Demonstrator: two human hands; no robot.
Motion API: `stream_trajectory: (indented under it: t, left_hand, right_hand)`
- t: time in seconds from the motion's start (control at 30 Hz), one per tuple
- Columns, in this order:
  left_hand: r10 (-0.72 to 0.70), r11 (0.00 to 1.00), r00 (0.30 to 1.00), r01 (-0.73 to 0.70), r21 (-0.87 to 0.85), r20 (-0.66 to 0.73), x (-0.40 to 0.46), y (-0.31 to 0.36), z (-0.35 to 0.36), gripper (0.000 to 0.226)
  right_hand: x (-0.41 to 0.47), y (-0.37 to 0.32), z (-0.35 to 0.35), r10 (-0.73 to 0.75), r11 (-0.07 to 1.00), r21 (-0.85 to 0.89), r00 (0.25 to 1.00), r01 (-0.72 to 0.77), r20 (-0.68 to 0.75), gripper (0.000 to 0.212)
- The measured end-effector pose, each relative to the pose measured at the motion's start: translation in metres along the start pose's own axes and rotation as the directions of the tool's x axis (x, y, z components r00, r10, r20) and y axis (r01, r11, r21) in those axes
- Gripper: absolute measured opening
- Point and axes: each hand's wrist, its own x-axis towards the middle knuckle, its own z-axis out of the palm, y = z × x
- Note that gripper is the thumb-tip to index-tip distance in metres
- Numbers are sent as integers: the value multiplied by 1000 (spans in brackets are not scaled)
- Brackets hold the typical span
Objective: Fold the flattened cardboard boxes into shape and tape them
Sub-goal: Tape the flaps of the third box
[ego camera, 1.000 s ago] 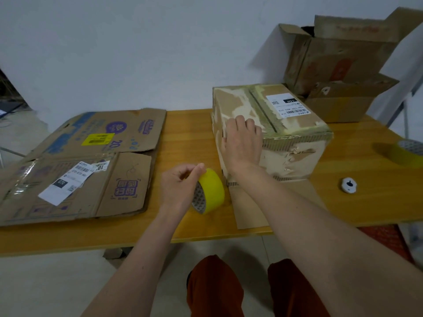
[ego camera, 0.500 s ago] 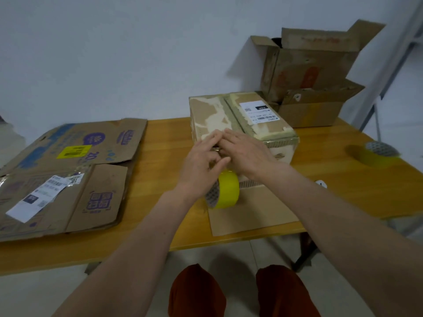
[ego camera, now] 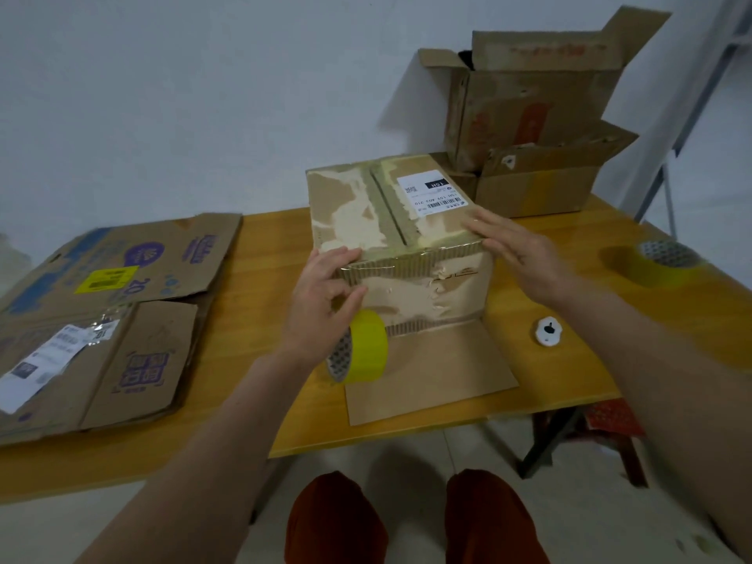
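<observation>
Our left hand (ego camera: 325, 295) rests on the near left top corner of the box (ego camera: 390, 238), fingers loosely bent over the edge and the thumb toward the front face; it grips nothing that we can make out. Our right hand (ego camera: 517, 250) lies flat on the near right top corner, fingers straight and together, pointing left and away from us.

The box stands upright near the middle of the table (ego camera: 252, 303), top flaps closed. Its long axis runs away from us, slightly to the right. The centre seam follows that axis. A white label (ego camera: 431, 192) sits on the right flap, its print upside down to us. One bottom flap (ego camera: 427, 368) lies flat on the table, extending toward us past the near table edge.

A yellow tape roll (ego camera: 362, 348) stands on edge on that flap, just below our left hand, its open core facing left. A second roll (ego camera: 651, 262) lies at the right edge. A small white disc (ego camera: 548, 330) lies right of the flap. Flat cartons (ego camera: 106, 315) lie at the left. Open boxes (ego camera: 529, 128) stand stacked behind.
</observation>
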Motion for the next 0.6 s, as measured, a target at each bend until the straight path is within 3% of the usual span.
stream_trajectory:
  t: [0.13,0.2,0.27,0.47,0.6]
  left_hand:
    - [-26,999,1000,26,-27,0,-1,2,1,23]
    - [-20,999,1000,21,-27,10,-1,0,-2,21]
    - [-21,999,1000,21,-33,4,0,-4,-5,20]
    - [-108,994,994,109,-28,29,4,-18,-12,23]
    - [-330,933,940,338,-125,79,18,-13,-29,27]
  right_hand:
    - [-8,-2,15,150,933,348,975,-86,-162,38]
    - [-10,-4,16,244,847,520,950,-111,-194,40]
    - [-6,-5,11,290,803,580,940,-137,-180,41]
    - [4,-17,-4,239,899,390,969,-197,-63,40]
    - [5,-41,-3,185,970,163,983,-183,8,30]
